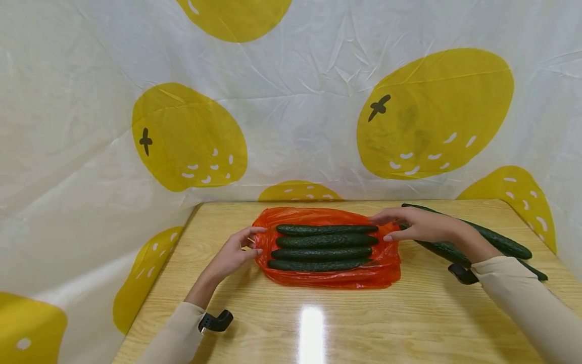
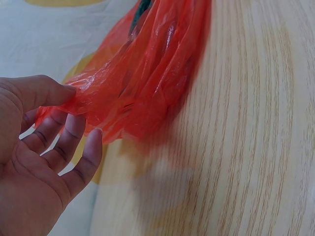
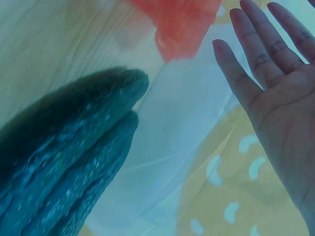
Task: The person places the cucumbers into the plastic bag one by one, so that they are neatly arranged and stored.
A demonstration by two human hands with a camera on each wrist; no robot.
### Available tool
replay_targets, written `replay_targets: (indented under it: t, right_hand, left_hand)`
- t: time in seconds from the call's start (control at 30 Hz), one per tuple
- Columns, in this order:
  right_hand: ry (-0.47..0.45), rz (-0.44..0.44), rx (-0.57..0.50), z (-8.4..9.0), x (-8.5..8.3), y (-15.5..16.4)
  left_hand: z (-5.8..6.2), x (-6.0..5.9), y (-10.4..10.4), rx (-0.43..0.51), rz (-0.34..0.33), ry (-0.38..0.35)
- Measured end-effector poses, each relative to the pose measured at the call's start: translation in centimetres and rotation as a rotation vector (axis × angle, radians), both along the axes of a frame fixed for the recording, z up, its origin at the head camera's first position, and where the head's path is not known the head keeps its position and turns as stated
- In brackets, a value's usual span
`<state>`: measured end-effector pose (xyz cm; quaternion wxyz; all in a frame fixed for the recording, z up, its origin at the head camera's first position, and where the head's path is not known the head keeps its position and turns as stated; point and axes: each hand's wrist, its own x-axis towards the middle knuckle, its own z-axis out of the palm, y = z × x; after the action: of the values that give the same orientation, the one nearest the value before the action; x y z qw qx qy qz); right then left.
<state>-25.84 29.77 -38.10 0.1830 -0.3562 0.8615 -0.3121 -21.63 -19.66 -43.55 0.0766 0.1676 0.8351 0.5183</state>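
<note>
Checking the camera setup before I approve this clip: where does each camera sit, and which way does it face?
Head: worn on the head, facing forward and down at the wooden table and red bag with four cucumbers; left hand, right hand and sleeves show.
Left wrist: on that wrist, facing one end of the bag; the left hand's palm side shows.
Right wrist: on that wrist, facing loose cucumbers and part of the bag; the right hand's palm side shows.
Shared: head and right wrist both show bag, loose cucumbers and right hand.

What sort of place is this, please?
Possibly a makeshift booth for recording: a wood-grain table walled in by a white sheet printed with large yellow shapes. The cucumbers and red plastic bag suggest everyday packing.
</note>
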Motion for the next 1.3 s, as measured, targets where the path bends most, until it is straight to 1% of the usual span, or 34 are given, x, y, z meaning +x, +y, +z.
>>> replay_targets:
  t: [0.1, 0.3, 0.47, 0.6, 0.8, 1.0, 1.13, 1.3]
  right_hand:
    - [0.013, -0.021, -0.012, 0.1, 0.4, 0.8]
    - [0.055, -0.026, -0.03, 0.4, 0.9, 2.0]
    - [0.069, -0.069, -0.042, 0.4, 1.4, 3.0]
    - [0.079, -0.117, -0.048, 0.1, 1.6, 4.1]
    - [0.08, -0.161, -0.067, -0.7, 1.5, 5.9]
    - [0.117, -0.203, -0.058, -1.3, 1.5, 7.4]
    - [0.143, -0.187, -0.114, -1.8, 1.3, 8.3]
    - [0.088, -0.197, -0.211, -2.3, 1.0, 9.4]
  left_hand:
    - [0.0, 0.0, 0.0, 0.004, 0.005, -0.004]
    - [-0.3, 0.0, -0.1, 0.006, 0.005, -0.001]
    - [-0.2, 0.1, -0.1, -0.001, 0.004, 0.003]
    - [-0.2, 0.0, -0.1, 0.01, 0.0, 0.006]
    - [-0.4, -0.1, -0.1, 0.017, -0.013, 0.025]
    - [-0.2, -0.1, 0.0, 0.011, 0.002, 0.018]
    - [-0.2, 0.0, 0.0, 0.013, -0.002, 0.011]
    - [-0.2, 0.0, -0.1, 0.017, -0.003, 0.006]
